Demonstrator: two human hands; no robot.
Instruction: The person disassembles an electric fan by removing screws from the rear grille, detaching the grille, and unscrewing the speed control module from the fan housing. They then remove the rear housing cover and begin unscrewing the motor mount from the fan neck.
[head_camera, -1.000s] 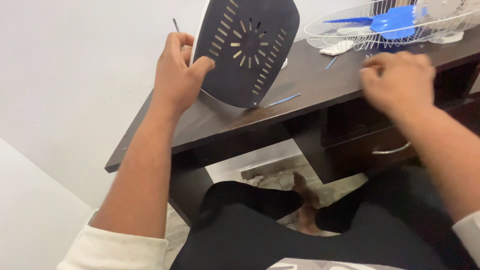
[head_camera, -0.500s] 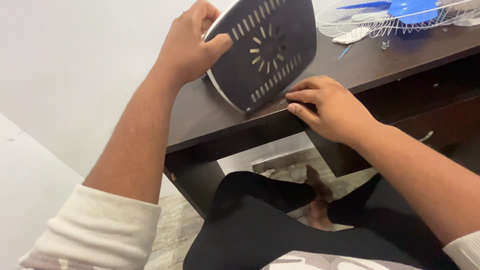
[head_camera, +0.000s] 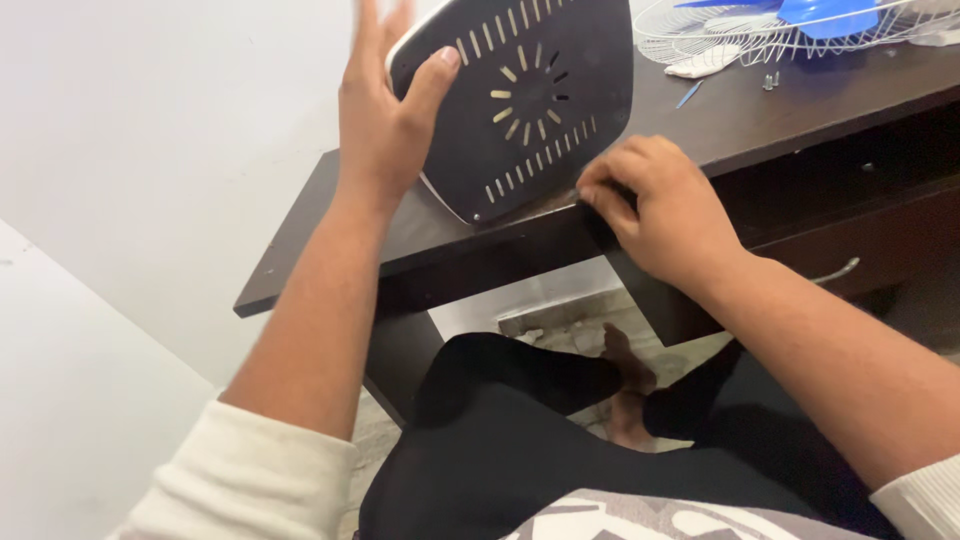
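My left hand (head_camera: 385, 120) holds a dark slotted fan base plate (head_camera: 530, 95) upright on its edge on the dark wooden desk (head_camera: 460, 240); my thumb presses on its slotted face and my fingers reach behind it. My right hand (head_camera: 655, 205) is curled at the desk's front edge just right of the plate's lower corner, fingertips pinched together on something small that I cannot make out.
A white wire fan grille (head_camera: 760, 35) with blue fan blades (head_camera: 820, 15) lies at the back right of the desk, next to a small blue stick (head_camera: 688, 97) and screws (head_camera: 770, 80). A drawer handle (head_camera: 835, 272) sits under the desk. My legs in black trousers (head_camera: 560, 440) are below.
My right hand came from the back right of the desk to its front edge by the plate, then curled its fingers. My left hand shifted its grip, opening the fingers behind the plate.
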